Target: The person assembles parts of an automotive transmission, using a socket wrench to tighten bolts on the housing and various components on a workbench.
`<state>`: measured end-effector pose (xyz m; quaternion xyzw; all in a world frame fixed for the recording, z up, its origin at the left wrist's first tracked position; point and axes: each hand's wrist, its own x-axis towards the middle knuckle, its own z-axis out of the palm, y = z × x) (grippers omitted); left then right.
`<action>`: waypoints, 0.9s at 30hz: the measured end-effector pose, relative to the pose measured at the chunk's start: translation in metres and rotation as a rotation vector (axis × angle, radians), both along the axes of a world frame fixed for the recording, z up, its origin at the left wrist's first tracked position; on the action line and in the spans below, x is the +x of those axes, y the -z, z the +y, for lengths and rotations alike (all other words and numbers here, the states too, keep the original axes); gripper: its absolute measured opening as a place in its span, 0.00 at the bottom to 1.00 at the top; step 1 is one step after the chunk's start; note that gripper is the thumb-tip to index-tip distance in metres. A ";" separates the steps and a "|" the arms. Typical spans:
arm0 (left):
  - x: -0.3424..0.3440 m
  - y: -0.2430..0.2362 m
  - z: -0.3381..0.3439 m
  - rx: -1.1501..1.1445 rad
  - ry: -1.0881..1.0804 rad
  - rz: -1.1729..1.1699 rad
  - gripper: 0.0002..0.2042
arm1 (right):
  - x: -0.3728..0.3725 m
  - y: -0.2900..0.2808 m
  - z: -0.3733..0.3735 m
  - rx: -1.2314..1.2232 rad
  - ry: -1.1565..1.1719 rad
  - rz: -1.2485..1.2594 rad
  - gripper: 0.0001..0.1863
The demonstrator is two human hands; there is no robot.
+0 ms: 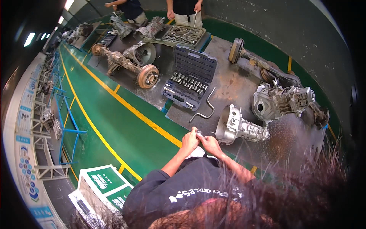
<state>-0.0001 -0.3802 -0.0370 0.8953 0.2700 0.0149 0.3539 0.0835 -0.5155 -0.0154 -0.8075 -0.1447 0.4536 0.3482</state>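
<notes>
Both hands at centre, just below the near edge of the bench (228, 86): left hand (190, 140) and right hand (211, 145) meet, fingers closed together, pinching a small metal piece (199, 133) between them; its exact kind cannot be told at this size. Containers: a blue-grey case (195, 65) stands open above centre, lid raised, base holding rows of silver sockets (188, 83). Beyond it, top centre, a wider tray (166, 41) is filled with more sockets, a long tool lying across them. Edges and room: bare, rust-stained steel lies between the case and the parts at right; green floor (110, 110) with yellow lines is open left of the hands. Surroundings: a bent crank-shaped rod (209, 108) lies right of the case, lower end close to the near edge. A silver gearbox housing (242, 128) sits just right of the hands, its wide end toward them, blocking the way rightward; a second gearbox (284, 101) stands behind it. A rusty axle (127, 66) occupies the upper left. Two co-workers stand along the top, one hand (198, 7) gripping a slim metal tool (195, 20) upright. A white-and-green box (85, 184) is at lower left.
</notes>
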 end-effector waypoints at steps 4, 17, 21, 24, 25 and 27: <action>0.029 0.013 0.053 -0.019 0.093 0.045 0.14 | 0.014 0.018 0.046 0.017 0.117 -0.032 0.42; 0.089 -0.026 0.099 -0.154 0.291 -0.139 0.13 | 0.068 -0.022 0.072 0.379 0.334 0.678 0.32; 0.085 0.005 0.102 -0.217 0.318 -0.030 0.12 | 0.043 0.013 0.074 0.356 0.522 0.713 0.32; 0.073 0.044 0.113 -0.196 0.279 0.029 0.11 | 0.052 0.022 0.072 0.378 0.552 0.744 0.32; 0.066 0.059 0.121 -0.214 0.234 0.103 0.11 | 0.060 0.020 0.071 0.421 0.561 0.781 0.32; 0.044 0.096 0.150 -0.259 0.137 0.219 0.13 | 0.075 0.030 0.081 0.427 0.545 0.730 0.34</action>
